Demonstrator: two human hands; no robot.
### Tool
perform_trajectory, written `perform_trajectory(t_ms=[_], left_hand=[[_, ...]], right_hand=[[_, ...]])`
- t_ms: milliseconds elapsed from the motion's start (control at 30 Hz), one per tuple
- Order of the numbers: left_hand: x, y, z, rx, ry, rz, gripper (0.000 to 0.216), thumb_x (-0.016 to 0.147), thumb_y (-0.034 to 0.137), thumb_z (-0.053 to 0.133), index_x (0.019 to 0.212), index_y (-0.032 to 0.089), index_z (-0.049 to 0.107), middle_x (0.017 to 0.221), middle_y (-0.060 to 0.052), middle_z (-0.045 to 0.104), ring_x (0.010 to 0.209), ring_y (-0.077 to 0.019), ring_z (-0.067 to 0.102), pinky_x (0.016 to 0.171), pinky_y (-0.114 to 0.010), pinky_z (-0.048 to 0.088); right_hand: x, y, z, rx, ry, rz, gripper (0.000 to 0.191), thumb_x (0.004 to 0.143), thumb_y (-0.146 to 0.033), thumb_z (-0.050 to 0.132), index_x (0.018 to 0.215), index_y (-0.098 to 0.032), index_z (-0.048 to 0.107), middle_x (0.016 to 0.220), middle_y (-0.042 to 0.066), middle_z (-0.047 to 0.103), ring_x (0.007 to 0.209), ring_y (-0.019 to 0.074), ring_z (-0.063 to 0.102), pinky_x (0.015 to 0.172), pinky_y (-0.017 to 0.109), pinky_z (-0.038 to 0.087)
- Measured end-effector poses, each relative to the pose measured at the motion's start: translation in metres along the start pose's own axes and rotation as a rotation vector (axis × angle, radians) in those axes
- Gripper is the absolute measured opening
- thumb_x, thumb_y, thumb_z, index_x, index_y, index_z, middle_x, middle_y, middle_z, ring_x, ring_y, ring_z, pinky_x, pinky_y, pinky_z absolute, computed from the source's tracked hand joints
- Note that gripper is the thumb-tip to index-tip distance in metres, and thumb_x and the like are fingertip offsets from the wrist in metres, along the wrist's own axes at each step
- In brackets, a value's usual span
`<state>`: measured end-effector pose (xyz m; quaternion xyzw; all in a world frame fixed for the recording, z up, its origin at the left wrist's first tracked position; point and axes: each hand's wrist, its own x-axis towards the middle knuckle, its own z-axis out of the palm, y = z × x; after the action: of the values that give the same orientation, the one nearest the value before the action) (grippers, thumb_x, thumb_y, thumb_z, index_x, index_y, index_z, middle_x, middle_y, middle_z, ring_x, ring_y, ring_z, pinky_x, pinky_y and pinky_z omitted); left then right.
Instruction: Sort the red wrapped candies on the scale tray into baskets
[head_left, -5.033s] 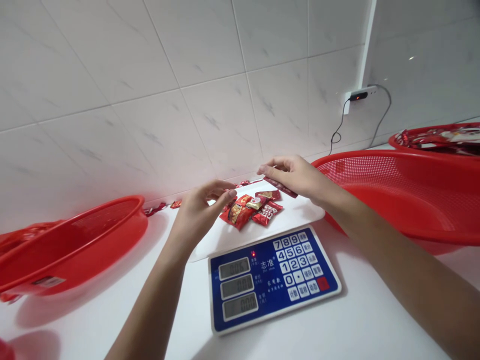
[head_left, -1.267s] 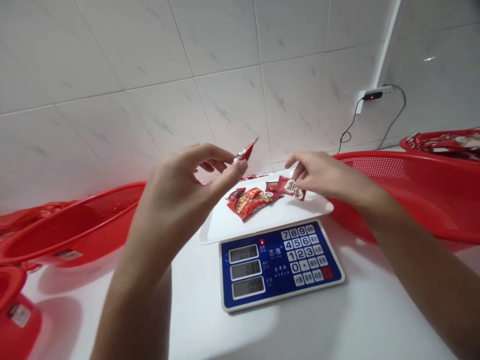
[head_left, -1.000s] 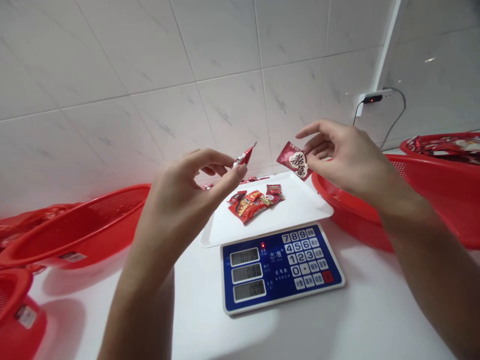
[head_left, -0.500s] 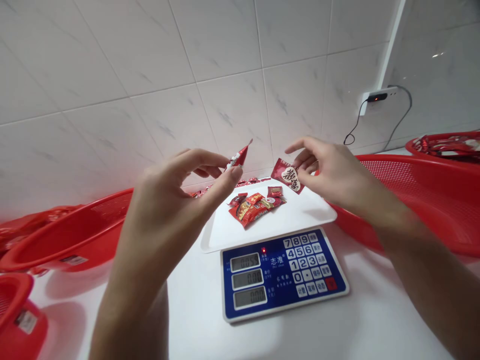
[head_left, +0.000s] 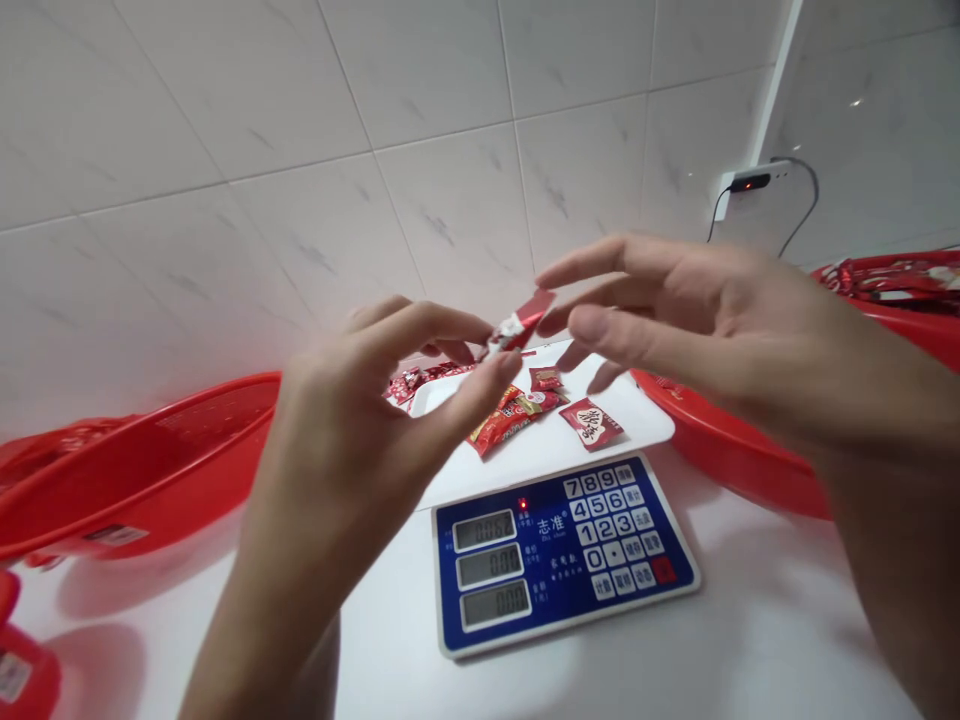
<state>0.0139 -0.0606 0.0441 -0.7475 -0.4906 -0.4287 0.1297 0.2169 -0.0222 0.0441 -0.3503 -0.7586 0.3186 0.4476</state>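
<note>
Between its thumb and fingers, my left hand (head_left: pixel 390 390) pinches a red-and-white candy packet (head_left: pixel 517 325) above the scale. Close beside that packet, my right hand (head_left: pixel 660 310) is open with its fingers spread; whether a fingertip touches the packet I cannot tell. Below, a dark-red candy packet (head_left: pixel 591 424) with a pale heart lies on the white weighing tray (head_left: pixel 637 425). Several other packets rest there, among them an orange-red snack packet (head_left: pixel 495 428) and a small red packet (head_left: pixel 546 378). In front is the blue digital scale (head_left: pixel 562 550).
A red basket (head_left: pixel 172 480) stands on the left, with part of another red container (head_left: pixel 30 660) nearer me. To the right are a red basket (head_left: pixel 720 450) and a heap of red packets (head_left: pixel 885 280). A power strip (head_left: pixel 750 185) hangs on the tiled wall.
My right hand has let go of the dark-red heart packet, which now lies on the tray, and has come over to the packet in my left hand. The scale's top reading has changed.
</note>
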Motion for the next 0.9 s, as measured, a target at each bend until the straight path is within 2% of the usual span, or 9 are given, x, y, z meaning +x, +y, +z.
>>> perform_trajectory(t_ms=[67, 167, 233, 300, 400, 500, 633, 767, 900], left_hand=[[-0.001, 0.005, 0.004, 0.036, 0.008, 0.068, 0.010, 0.085, 0.043, 0.069, 0.090, 0.034, 0.071, 0.086, 0.002, 0.069, 0.079, -0.0190, 0.065, 0.068, -0.032, 0.050], [-0.002, 0.010, 0.007, 0.073, 0.022, 0.120, 0.013, 0.085, 0.046, 0.068, 0.091, 0.035, 0.070, 0.087, 0.001, 0.068, 0.086, -0.0219, 0.065, 0.074, -0.035, 0.051], [-0.001, 0.009, 0.009, 0.049, -0.027, 0.111, 0.020, 0.086, 0.049, 0.067, 0.099, 0.034, 0.070, 0.094, -0.001, 0.069, 0.092, -0.0231, 0.066, 0.079, -0.035, 0.052], [0.000, 0.001, 0.012, 0.011, -0.078, 0.061, 0.032, 0.085, 0.053, 0.066, 0.108, 0.031, 0.068, 0.104, -0.003, 0.070, 0.099, -0.0243, 0.066, 0.083, -0.036, 0.052], [0.002, -0.020, 0.024, -0.015, -0.143, -0.061, 0.044, 0.085, 0.059, 0.064, 0.117, 0.028, 0.064, 0.119, -0.007, 0.068, 0.112, -0.0277, 0.063, 0.090, -0.040, 0.052], [0.001, -0.045, 0.047, -0.067, -0.315, -0.172, 0.058, 0.086, 0.061, 0.061, 0.133, 0.028, 0.055, 0.137, -0.011, 0.059, 0.125, -0.0314, 0.056, 0.099, -0.047, 0.049], [-0.002, -0.071, 0.077, -0.116, -0.644, -0.280, 0.090, 0.078, 0.066, 0.066, 0.152, 0.027, 0.033, 0.158, -0.017, 0.038, 0.142, -0.0393, 0.038, 0.110, -0.056, 0.038], [0.008, -0.084, 0.087, -0.062, -0.785, -0.305, 0.099, 0.074, 0.074, 0.063, 0.156, 0.034, 0.025, 0.166, -0.016, 0.020, 0.149, -0.0454, 0.021, 0.110, -0.065, 0.033], [0.028, -0.072, 0.095, 0.001, -0.887, -0.252, 0.098, 0.072, 0.075, 0.062, 0.156, 0.037, 0.027, 0.165, -0.014, 0.024, 0.147, -0.0463, 0.026, 0.109, -0.066, 0.033]], right_hand=[[-0.003, -0.004, 0.002, 0.103, -0.062, 0.046, 0.040, 0.088, -0.045, 0.065, 0.125, -0.031, 0.063, 0.096, 0.000, 0.073, 0.084, 0.0205, 0.072, 0.064, 0.029, 0.059], [-0.002, 0.000, 0.006, 0.043, -0.025, -0.027, 0.037, 0.086, -0.041, 0.068, 0.121, -0.028, 0.067, 0.097, 0.002, 0.072, 0.087, 0.0202, 0.071, 0.069, 0.029, 0.059], [0.001, 0.004, -0.001, -0.086, 0.066, -0.088, 0.035, 0.086, -0.037, 0.068, 0.119, -0.026, 0.069, 0.099, 0.003, 0.072, 0.086, 0.0199, 0.069, 0.070, 0.030, 0.057], [0.002, 0.008, -0.020, -0.299, 0.237, -0.091, 0.032, 0.084, -0.033, 0.068, 0.115, -0.026, 0.071, 0.098, 0.004, 0.071, 0.083, 0.0195, 0.067, 0.069, 0.032, 0.054], [-0.001, 0.017, -0.062, -0.717, 0.438, 0.132, 0.026, 0.082, -0.028, 0.065, 0.106, -0.025, 0.074, 0.098, 0.005, 0.072, 0.081, 0.0208, 0.064, 0.072, 0.036, 0.049], [-0.006, 0.033, -0.099, -0.907, 0.326, 0.377, 0.029, 0.083, -0.033, 0.059, 0.108, -0.024, 0.072, 0.104, 0.008, 0.071, 0.086, 0.0238, 0.064, 0.072, 0.038, 0.046], [-0.008, 0.055, -0.124, -0.931, 0.219, 0.431, 0.036, 0.082, -0.042, 0.062, 0.114, -0.024, 0.068, 0.108, 0.008, 0.071, 0.089, 0.0240, 0.065, 0.075, 0.037, 0.047], [-0.008, 0.059, -0.126, -1.001, 0.331, 0.409, 0.049, 0.085, -0.056, 0.058, 0.125, -0.027, 0.063, 0.104, 0.009, 0.072, 0.087, 0.0237, 0.067, 0.075, 0.038, 0.048], [-0.009, 0.042, -0.110, -0.911, 0.336, 0.285, 0.038, 0.085, -0.049, 0.059, 0.120, -0.034, 0.065, 0.109, 0.004, 0.072, 0.090, 0.0217, 0.068, 0.079, 0.039, 0.052]])
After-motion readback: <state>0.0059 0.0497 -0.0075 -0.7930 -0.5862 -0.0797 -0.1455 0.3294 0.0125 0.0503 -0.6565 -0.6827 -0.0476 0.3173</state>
